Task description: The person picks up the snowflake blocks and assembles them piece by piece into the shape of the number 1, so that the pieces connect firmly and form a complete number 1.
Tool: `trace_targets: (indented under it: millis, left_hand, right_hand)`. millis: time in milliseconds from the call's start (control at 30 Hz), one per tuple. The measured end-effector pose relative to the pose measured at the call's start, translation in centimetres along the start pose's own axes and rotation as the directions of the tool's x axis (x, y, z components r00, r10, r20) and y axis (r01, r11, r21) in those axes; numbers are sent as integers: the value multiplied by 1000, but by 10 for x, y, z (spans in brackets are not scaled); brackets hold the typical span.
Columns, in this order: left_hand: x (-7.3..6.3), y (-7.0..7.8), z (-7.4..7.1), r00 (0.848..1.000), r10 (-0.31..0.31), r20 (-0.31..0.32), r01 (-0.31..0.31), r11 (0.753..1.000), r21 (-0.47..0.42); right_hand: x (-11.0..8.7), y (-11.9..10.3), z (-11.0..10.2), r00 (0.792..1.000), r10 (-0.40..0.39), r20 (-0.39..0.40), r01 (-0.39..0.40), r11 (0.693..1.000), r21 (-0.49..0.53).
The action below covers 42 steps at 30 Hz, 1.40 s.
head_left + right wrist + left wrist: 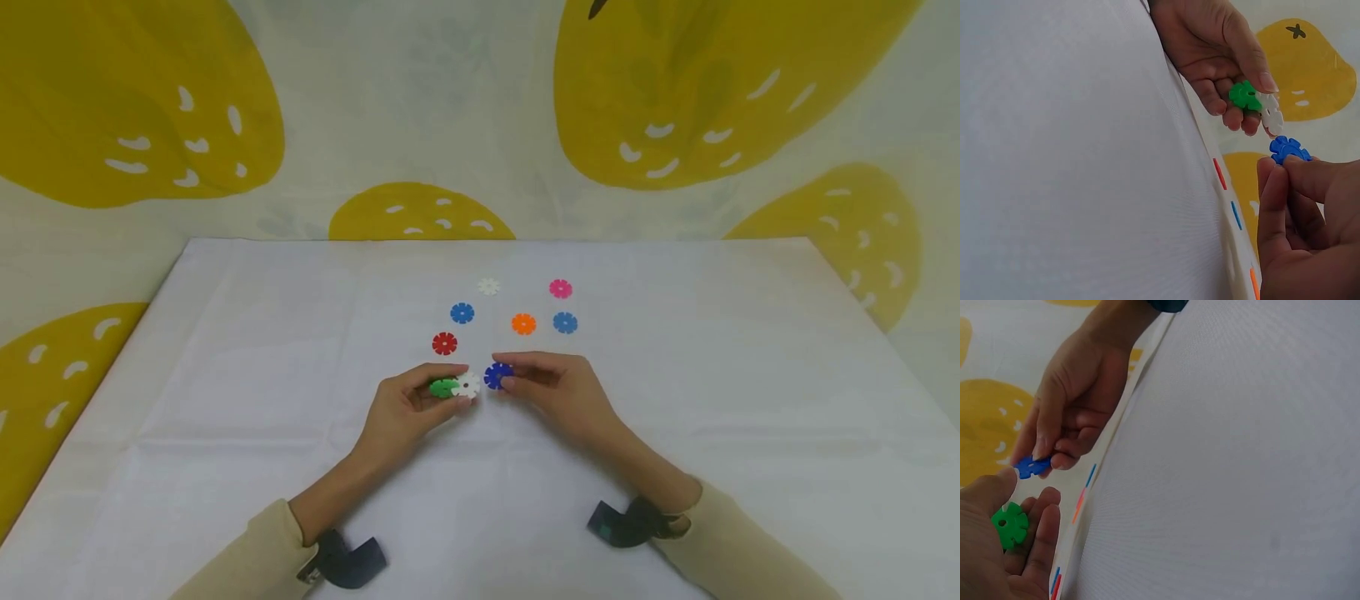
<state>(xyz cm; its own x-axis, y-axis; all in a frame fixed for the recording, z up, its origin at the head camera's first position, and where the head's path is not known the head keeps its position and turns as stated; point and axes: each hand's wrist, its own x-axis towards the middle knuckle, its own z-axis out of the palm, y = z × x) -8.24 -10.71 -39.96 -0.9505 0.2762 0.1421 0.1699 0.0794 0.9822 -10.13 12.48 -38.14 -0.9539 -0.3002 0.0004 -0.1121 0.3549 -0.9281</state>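
Note:
In the head view my left hand (411, 408) pinches a white notched disc (468, 385) between thumb and fingers. A green notched disc (442, 388) is joined to the white one on its left, in front of the palm. My right hand (558, 392) pinches a dark blue notched disc (496, 375) by its right side. The blue disc faces the white one with a small gap between them in the head view. From the right wrist, the blue disc (1287, 150) shows just below the white disc (1270, 114), beside the green disc (1244, 95).
Beyond the hands, loose discs lie flat on the white-covered table (225, 350): red (445, 343), two lighter blue (462, 313), orange (523, 324), pink (560, 288) and white (489, 287). A yellow-patterned cloth (420, 100) hangs behind the table.

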Motion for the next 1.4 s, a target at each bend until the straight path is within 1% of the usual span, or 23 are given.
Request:
trace_targets:
  millis: [167,300,433,533,600,700,800,933,1067,1167,1200,1267,1300,1400]
  left_hand:
    - [0,1,0,1000,1,2,-1,1000,0]
    - [0,0,0,1000,6,3,-6,1000,7]
    - [1,0,0,1000,18,7,-18,1000,3]
    - [1,-1,-1,999,31,14,-31,1000,0]
    - [2,-1,-1,999,32,19,-32,999,2]
    - [1,0,-1,1000,20,22,-21,1000,8]
    - [1,1,-1,1000,-1,14,1,999,40]
    - [1,7,0,999,-41,7,40,995,86]
    - [0,20,1,998,-60,8,58,994,96]
    - [0,29,1,998,-69,10,67,994,88]
    - [0,29,1,997,-73,9,72,994,82]
    - [0,23,1,998,-70,8,69,995,74]
    - [0,22,1,997,-75,8,75,994,74]
    - [1,10,-1,998,-57,8,56,995,81]
  right_hand:
    - [-1,-2,1,1000,-11,15,11,1000,12]
    - [-2,-3,2,1000,-20,17,20,1000,1]
    - [-3,-3,2,999,-47,18,47,999,-5]
    - [-3,-4,2,998,-55,25,54,998,6]
    - [-4,-4,3,998,-47,34,46,999,24]
    - [-5,-5,4,998,-39,47,37,998,50]
    - [-5,-6,5,998,-38,51,35,998,52]
    - [-6,-6,5,996,-64,60,62,997,37]
    - [-7,-5,7,994,-95,61,94,995,17]
    - [-7,-4,8,992,-111,54,111,994,12]
    - [-8,-4,9,992,-116,54,115,993,14]
    - [-8,-4,9,990,-128,54,127,992,17]
    - [-8,-4,10,989,-133,56,133,991,20]
    - [-9,-4,11,987,-150,63,148,989,32]
